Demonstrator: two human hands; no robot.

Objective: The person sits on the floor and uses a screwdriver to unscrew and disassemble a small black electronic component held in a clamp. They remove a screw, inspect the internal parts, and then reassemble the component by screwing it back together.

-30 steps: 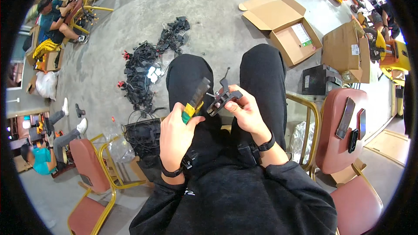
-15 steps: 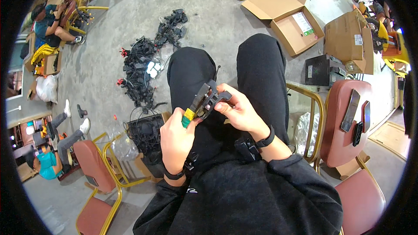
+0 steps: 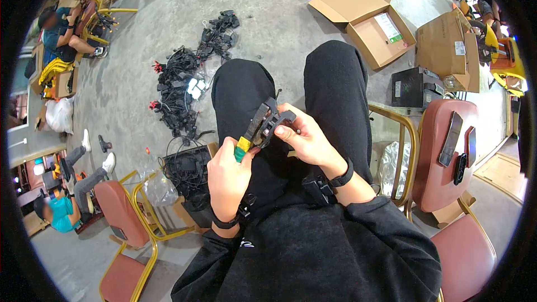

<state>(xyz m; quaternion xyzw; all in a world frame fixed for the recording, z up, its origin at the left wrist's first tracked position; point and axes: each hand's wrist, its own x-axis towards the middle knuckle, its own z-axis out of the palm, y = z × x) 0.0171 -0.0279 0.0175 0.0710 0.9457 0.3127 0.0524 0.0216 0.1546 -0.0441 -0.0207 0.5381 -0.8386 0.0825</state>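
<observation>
While seated, left hand [image 3: 228,176] grip pinches yellow-green tool handle [image 3: 243,146]; right hand [image 3: 305,140] grip pinches black connector [image 3: 278,120] over lap. Open cardboard box [image 3: 373,38] on floor holds a leaflet [image 3: 389,27].

Person seated, both forearms coming up from lower frame, black sleeves pushed to the wrists. Left hand [image 3: 228,176] sat centre-left, just below mid-frame, closed in a fist, knuckles up, thumb on top pointing toward upper right. Dark band on left wrist. Right hand [image 3: 305,137] was at centre, slightly higher than the left, palm turned left, fingers [image 3: 282,131] curled and pinched at the tips, thumb pressed against the index. Black watch strap on right wrist. Hands near each other, fingertips nearly meeting over the lap. Both wrists bent inward. Thighs in black trousers ran up toward upper centre, knees apart.
</observation>
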